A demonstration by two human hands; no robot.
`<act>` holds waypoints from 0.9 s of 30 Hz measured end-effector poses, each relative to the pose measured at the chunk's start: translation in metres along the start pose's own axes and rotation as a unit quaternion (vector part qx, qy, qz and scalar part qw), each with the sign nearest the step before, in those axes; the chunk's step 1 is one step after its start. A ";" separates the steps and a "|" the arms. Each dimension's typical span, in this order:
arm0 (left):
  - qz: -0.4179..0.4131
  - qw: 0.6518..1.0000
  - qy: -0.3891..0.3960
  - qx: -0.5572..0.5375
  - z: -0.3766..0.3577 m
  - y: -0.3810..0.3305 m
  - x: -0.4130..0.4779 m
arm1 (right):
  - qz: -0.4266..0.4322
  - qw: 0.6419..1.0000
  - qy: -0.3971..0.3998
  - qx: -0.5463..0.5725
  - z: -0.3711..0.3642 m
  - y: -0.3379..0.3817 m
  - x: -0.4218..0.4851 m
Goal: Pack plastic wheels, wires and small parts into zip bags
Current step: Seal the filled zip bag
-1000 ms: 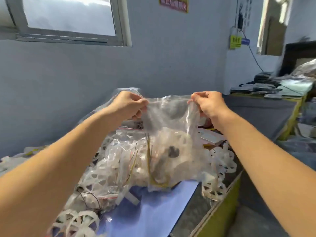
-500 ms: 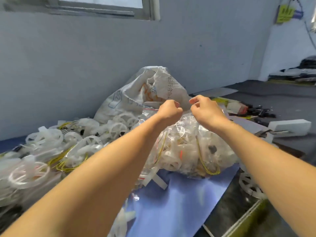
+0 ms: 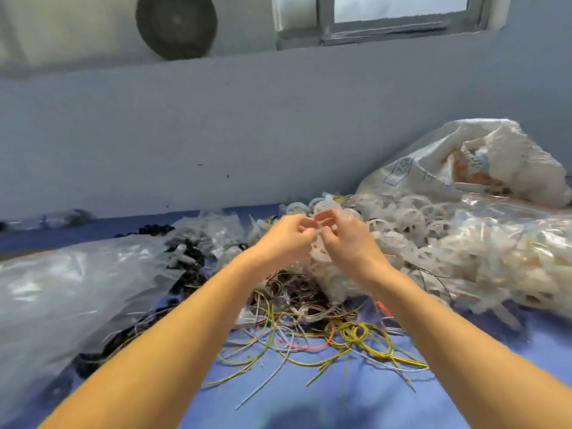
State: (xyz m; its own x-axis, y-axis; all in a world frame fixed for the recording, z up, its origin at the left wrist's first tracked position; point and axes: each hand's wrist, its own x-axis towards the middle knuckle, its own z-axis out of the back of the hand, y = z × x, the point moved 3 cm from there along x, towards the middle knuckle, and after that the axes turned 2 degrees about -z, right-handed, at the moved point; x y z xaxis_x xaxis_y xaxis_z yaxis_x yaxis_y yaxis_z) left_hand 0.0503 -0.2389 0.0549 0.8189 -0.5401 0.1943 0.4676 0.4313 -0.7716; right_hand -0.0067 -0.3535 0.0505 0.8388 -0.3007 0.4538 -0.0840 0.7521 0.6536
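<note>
Pinching a pale plastic piece [image 3: 318, 254], the left hand [image 3: 283, 238] and right hand [image 3: 348, 241] are hovering above the wires [image 3: 309, 331], fingers curling narrowly around it.

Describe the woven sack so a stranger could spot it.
Start at the window and drop to the far right end of the table. The white woven sack slumps there against the wall. Unlike the clear bags beside it, it is opaque, with blue and orange print.
</note>
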 end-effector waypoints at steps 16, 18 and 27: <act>0.178 0.865 -0.466 0.052 0.115 0.203 -0.163 | 0.012 0.978 0.082 0.192 -0.202 0.043 -0.096; 0.197 0.841 -0.464 0.196 0.133 0.201 -0.168 | 0.011 0.981 0.067 0.183 -0.203 0.037 -0.097; 0.307 0.771 -0.367 0.420 0.157 0.241 -0.206 | 0.072 0.993 0.020 0.087 -0.197 0.034 -0.104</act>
State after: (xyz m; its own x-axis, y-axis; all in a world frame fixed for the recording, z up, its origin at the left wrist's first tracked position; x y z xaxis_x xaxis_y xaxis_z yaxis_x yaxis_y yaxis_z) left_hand 0.0461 0.0896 -0.0758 0.7947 0.3750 0.4773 -0.2861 0.9250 -0.2502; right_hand 0.0095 -0.1817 -0.0937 0.8321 -0.1713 0.5275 -0.2930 0.6717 0.6804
